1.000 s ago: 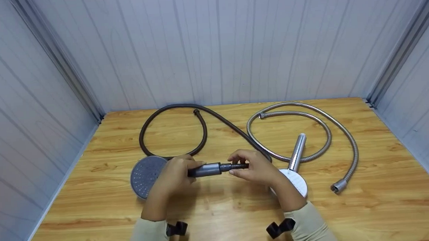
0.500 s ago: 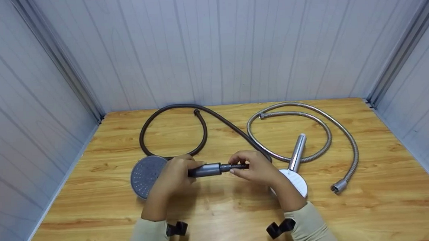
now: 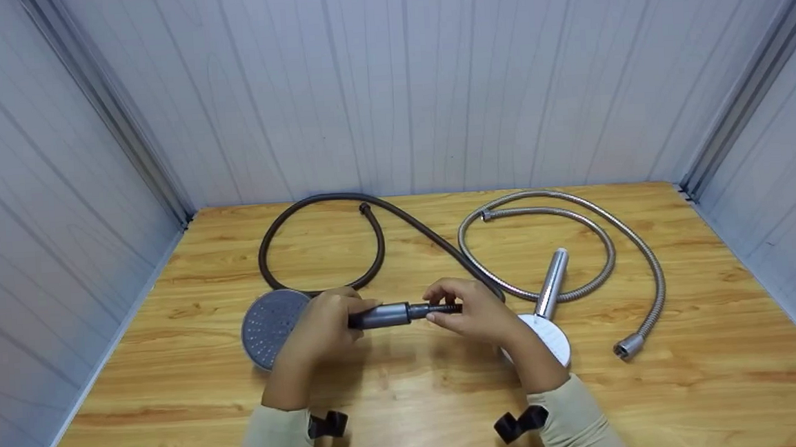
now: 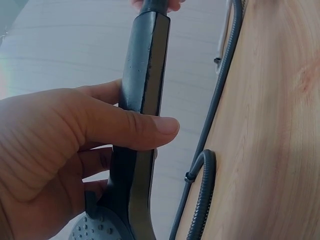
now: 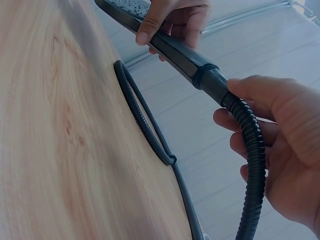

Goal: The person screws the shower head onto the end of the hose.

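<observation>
My left hand [image 3: 325, 328] holds a dark grey shower head [image 3: 272, 328] by its handle, thumb across it in the left wrist view. Its round, nozzled face is at the left, and the handle points right. A black ribbed shower hose [image 5: 254, 145] meets the handle's end, its connector [image 5: 214, 86] lined up with it. My right hand [image 3: 476, 312] pinches the hose just behind that connector, thumb on one side and fingers on the other. The threads inside the joint are hidden. Both hands are above the table.
Behind the hands the dark hose loops over the wooden table [image 3: 410, 416]. A silver metal hose [image 3: 656, 270] lies coiled at right. Beside my right forearm lies a chrome shower head [image 3: 551, 283] with a white face. Pale panel walls [image 3: 389, 79] enclose the back and sides.
The fingers of my right hand shift slightly at the hose connector. The left hand and the shower head stay almost still.
</observation>
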The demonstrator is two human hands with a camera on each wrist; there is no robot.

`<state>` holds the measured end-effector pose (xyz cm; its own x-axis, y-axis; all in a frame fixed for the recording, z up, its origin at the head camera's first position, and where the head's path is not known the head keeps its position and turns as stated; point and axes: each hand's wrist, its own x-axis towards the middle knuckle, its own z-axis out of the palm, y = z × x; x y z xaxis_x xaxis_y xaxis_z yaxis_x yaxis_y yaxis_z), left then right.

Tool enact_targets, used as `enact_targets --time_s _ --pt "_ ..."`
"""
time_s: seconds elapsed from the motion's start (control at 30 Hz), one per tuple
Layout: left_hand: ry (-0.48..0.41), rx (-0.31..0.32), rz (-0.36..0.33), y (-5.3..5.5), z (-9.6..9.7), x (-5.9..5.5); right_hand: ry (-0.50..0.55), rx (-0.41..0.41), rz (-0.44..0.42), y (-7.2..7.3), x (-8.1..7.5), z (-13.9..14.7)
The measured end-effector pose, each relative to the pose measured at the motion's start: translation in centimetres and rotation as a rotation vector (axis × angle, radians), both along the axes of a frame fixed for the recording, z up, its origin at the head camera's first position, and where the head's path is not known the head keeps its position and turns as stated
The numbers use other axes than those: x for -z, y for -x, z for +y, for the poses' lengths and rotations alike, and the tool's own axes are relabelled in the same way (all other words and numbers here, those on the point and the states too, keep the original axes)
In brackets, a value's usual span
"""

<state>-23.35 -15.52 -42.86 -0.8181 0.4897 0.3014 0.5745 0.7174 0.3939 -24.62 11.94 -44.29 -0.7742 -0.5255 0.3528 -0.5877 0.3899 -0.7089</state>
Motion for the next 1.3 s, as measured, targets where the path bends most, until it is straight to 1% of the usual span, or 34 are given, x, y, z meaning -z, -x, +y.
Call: enact_targets --time_s 0.3,0.47,0.77,1.1,1.3 --pt "-0.013 0.006 -0.010 0.04 -0.10 -0.03 0.034 -0.051 0.034 0.16 0.01 -0.08" --pt "-0.008 0.001 -0.016 -0.02 -0.02 -0.13 0.021 -0.037 0.016 0.01 -0.14 -0.02" --pt "0.014 -0.036 -0.055 -0.25 0.13 -0.31 0.020 -0.038 0.010 -0.04 -0.15 0.05" --pt "0.018 -0.044 -0.068 -0.28 0.17 -0.31 0.006 -0.029 0.026 -0.02 -0.19 0.02" --pt "0.022 -0.046 -0.071 -0.32 0.18 -0.32 0.003 -0.021 0.006 -0.10 -0.27 0.05"
